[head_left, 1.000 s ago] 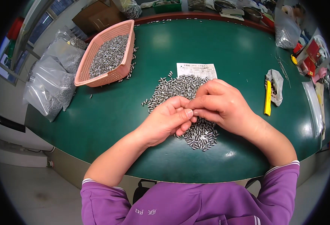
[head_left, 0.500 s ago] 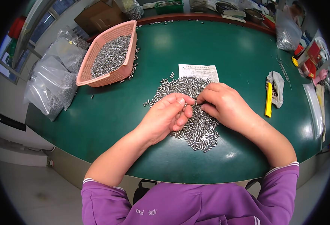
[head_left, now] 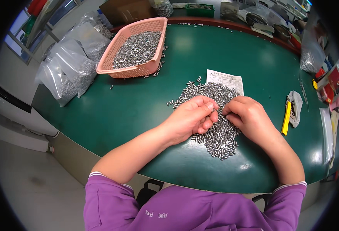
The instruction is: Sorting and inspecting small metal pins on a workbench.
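Observation:
A heap of small shiny metal pins (head_left: 219, 144) lies on the green table in front of me. Over its left side is my left hand (head_left: 196, 119), palm turned partly up, with thumb and forefinger pinched together and the other fingers curled. My right hand (head_left: 250, 115) comes in from the right, back upward, its fingertips closed in a pinch just beside the left fingertips. What either pinch holds is too small and too covered to make out. A printed paper sheet (head_left: 231, 79) lies partly under the heap's far edge.
A pink plastic basket (head_left: 104, 72) full of similar pins stands at the far left, beside clear bags (head_left: 67, 69) of metal parts. On the right lie a yellow-handled cutter (head_left: 286, 119) and a grey cloth-like pouch (head_left: 295, 111). A green tray (head_left: 200, 12) sits at the back.
The whole scene has shifted rightward in the picture as the view turned. Both hands stay over the heap, still pinched, with a slightly different gap between their fingertips.

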{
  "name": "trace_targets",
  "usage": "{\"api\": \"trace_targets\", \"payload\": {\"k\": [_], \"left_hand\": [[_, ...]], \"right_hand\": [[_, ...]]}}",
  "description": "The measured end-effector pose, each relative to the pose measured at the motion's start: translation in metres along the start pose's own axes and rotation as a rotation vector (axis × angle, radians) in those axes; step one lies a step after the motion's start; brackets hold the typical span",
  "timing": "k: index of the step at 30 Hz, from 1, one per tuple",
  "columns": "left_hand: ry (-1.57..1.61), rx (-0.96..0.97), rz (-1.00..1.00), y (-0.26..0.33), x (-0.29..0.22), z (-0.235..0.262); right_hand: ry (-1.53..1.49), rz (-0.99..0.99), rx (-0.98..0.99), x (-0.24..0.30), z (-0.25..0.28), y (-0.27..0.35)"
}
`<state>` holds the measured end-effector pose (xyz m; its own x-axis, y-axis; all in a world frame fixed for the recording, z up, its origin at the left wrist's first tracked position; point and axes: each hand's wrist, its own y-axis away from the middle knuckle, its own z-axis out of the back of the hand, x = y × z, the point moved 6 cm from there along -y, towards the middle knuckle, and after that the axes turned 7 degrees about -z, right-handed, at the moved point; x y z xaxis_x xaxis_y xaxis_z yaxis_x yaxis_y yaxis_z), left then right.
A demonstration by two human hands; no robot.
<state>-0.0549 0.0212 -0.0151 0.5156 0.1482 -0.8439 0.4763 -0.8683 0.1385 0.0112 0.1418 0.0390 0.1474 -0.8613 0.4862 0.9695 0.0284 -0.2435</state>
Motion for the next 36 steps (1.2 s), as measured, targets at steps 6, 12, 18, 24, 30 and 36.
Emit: {"api": "trace_targets", "payload": {"k": [6,12,18,24,30,36], "left_hand": [[0.057,0.068,-0.055,0.0,0.001,0.001],[0.093,0.131,-0.08,-0.002,0.001,-0.001],[0.147,0.095,-0.09,-0.002,-0.007,0.005],[0.249,0.123,-0.058,-0.002,-0.001,0.009],[0.238,0.128,0.066,0.004,0.009,-0.002],[0.286,0.199,0.103,0.009,0.013,-0.012]], "right_hand": [[0.003,-0.009,-0.003,0.004,-0.001,0.002],[0.063,0.049,-0.057,0.012,-0.001,0.003],[0.027,-0.018,-0.072,0.007,0.008,0.005],[0.079,-0.196,-0.092,-0.004,0.024,0.033],[0.051,-0.212,-0.16,-0.007,0.011,0.051],[0.027,-0.18,-0.18,-0.011,0.008,0.057]]}}
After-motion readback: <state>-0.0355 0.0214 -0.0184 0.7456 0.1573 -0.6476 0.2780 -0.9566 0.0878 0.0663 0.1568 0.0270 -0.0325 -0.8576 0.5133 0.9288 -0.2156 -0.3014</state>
